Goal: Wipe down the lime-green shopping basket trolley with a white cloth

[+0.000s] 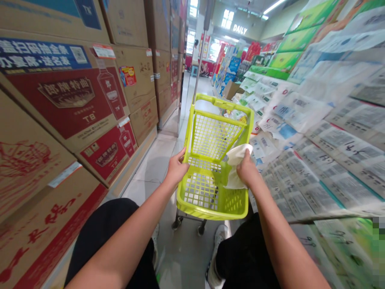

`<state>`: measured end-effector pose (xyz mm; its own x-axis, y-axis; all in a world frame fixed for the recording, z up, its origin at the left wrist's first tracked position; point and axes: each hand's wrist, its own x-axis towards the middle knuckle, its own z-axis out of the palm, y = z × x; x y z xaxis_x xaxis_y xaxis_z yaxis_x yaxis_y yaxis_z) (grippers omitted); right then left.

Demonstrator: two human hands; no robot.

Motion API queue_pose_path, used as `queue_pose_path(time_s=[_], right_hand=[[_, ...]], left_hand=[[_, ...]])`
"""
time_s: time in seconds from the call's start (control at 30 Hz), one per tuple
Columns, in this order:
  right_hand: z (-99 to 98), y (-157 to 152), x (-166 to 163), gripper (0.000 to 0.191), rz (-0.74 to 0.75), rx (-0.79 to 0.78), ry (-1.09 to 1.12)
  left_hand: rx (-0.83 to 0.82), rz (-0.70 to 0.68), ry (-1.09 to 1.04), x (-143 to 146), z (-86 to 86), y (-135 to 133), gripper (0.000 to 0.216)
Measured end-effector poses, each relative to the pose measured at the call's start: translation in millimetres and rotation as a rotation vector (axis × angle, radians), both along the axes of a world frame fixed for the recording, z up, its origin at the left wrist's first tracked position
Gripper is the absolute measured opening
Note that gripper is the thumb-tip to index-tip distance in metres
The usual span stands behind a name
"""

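A lime-green plastic shopping basket on wheels (207, 136) stands tipped in the aisle in front of my knees. My left hand (176, 167) is closed on the basket's left rim. My right hand (247, 170) is closed on a white cloth (236, 160), which it presses against the basket's right side and inner wall. The basket's long grey handle (201, 52) rises behind it. Some packaged goods (237, 116) show beyond the basket's far edge.
Stacked cardboard cartons with red and blue print (69, 100) wall the left side. Shelves of white and green packaged goods (315, 120) line the right. The tiled aisle floor (156, 160) runs ahead toward a lit store area with a sign (240, 29).
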<state>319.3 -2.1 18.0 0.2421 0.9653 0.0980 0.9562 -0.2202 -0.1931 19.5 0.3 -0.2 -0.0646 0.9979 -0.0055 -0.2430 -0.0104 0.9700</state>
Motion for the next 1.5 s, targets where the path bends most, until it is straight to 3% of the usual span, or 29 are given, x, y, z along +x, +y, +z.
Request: queue_pose_path(time_s=[0.13, 0.33, 0.47, 0.57, 0.7, 0.9, 1.0, 1.17, 1.27, 1.37, 1.5], right_hand=[[12.2, 13, 3, 0.091, -0.04, -0.02, -0.063], [42.9, 82, 19, 0.092, -0.166, 0.042, -0.078], [51.9, 108, 29, 0.092, -0.21, 0.068, -0.091], [45.6, 102, 29, 0.093, -0.157, 0.065, -0.086], [28.7, 69, 20, 0.092, -0.11, 0.018, -0.094], [14.3, 18, 11, 0.085, -0.04, -0.04, -0.108], [23.8, 23, 16, 0.087, -0.058, -0.041, -0.14], [56.0, 74, 37, 0.092, -0.156, -0.043, -0.147], [64.4, 91, 44, 0.094, -0.196, -0.02, -0.138], [55.3, 79, 37, 0.096, -0.16, -0.009, -0.111], [26.5, 35, 18, 0.1, -0.069, -0.005, -0.027]], left_hand=[[-0.003, -0.058, 0.023, -3, 2.0, -2, 0.089], [0.041, -0.134, 0.059, -13, -0.7, -5, 0.09], [0.029, -0.084, 0.02, -10, -1.9, -10, 0.089], [-0.013, -0.005, -0.033, -3, -2.2, -13, 0.091], [-0.057, 0.031, -0.037, 1, -0.9, -14, 0.093], [-0.018, -0.025, -0.016, -4, -3.9, -11, 0.092], [0.038, -0.077, 0.024, -8, -7.7, -11, 0.093], [0.082, -0.134, 0.047, -10, -8.6, -17, 0.088], [0.048, -0.09, 0.013, -6, -6.5, -20, 0.089], [0.004, -0.001, -0.015, 0, -4.9, -21, 0.09], [0.005, 0.056, -0.041, 9, -4.5, -17, 0.087]])
